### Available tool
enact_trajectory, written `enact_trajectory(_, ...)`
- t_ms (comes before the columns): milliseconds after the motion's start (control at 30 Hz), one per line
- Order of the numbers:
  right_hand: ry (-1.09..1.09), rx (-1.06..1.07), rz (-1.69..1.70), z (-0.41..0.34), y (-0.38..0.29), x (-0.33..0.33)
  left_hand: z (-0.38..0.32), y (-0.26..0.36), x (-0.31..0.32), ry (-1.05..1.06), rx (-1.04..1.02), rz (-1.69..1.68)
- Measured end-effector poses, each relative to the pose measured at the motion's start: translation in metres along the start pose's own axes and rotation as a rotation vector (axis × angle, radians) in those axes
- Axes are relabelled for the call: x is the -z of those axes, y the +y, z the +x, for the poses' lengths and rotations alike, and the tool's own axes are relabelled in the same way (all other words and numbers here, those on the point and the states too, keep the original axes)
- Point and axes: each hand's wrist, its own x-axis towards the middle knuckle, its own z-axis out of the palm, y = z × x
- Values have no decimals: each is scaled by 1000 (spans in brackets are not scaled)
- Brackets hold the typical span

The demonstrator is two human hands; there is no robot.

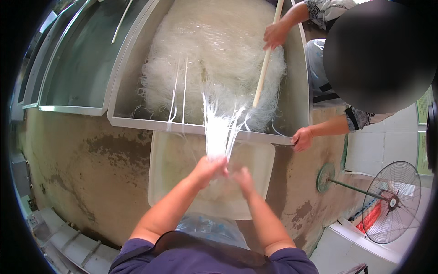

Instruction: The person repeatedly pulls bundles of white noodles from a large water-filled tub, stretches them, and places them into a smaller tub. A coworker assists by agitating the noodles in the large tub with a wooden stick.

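Observation:
A wide mass of thin translucent noodle-like strands lies in a metal trough in front of me. My left hand grips a bright bundle of the strands, which is drawn over the trough's near edge. Close beside it on the right is my right hand, blurred, its fingers partly bent; whether it holds any strands is unclear. Below both hands stands a pale plastic tub. Several loose strands hang over the near edge to the left of the bundle.
At the right, a co-worker holds a pale wooden stick against the strands, the other hand on the trough's corner. Another metal trough with a thin stick stands at the left. A standing fan is at the lower right.

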Motion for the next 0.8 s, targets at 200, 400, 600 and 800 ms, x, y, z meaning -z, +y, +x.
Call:
enact_trajectory(200,-7,-167,531,64,-92,-40,-57,-47,38,7,74,265)
enact_trajectory(400,163,-94,715,40,-105,5,-55,-36,66,134,-235,93)
enact_trajectory(600,946,161,-576,-11,-83,132,-73,-75,70,-215,-241,770)
enact_trajectory(800,166,-198,-156,55,-62,-44,-76,-161,91,-702,-4,1539)
